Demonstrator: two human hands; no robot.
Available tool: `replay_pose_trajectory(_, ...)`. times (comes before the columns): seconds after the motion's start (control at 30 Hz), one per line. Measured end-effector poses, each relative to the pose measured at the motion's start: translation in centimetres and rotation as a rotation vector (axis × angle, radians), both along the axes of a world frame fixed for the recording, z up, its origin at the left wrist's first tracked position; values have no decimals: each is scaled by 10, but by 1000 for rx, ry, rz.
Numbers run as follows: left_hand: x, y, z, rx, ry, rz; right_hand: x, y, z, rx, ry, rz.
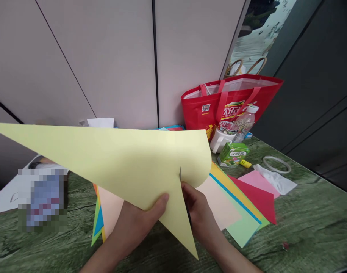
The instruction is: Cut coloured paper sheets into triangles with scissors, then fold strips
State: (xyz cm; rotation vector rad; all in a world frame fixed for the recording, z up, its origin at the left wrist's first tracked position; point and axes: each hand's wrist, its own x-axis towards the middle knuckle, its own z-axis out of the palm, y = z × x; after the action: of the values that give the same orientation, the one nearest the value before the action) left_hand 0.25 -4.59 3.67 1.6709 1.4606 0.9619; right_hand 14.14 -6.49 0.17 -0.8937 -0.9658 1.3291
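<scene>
A large sheet of pale yellow paper (111, 151) is held up in front of me, its right side curling over. My left hand (150, 212) grips its lower edge, thumb on top and the other fingers hidden behind. In my right hand (196, 208) is a pair of scissors (180, 173), mostly hidden. One narrow blade shows at the top of a cut in the sheet, and a dark part shows by the palm. Left of the cut, a pointed strip of the same sheet hangs down between my hands.
Fanned coloured paper (219, 201) lies beneath on the green wood-patterned table (312, 227). Behind and right stand a red bag (199, 110), a white mug (219, 140), a plastic bottle (246, 121) and a green carton (233, 154). A tape ring (276, 164) lies farther right.
</scene>
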Motion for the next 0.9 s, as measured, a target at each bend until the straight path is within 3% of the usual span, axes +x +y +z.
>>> replay_pose_trajectory(0.9,3,-1,4,-33,-16,7,-2,0,3,-18,-47,-32)
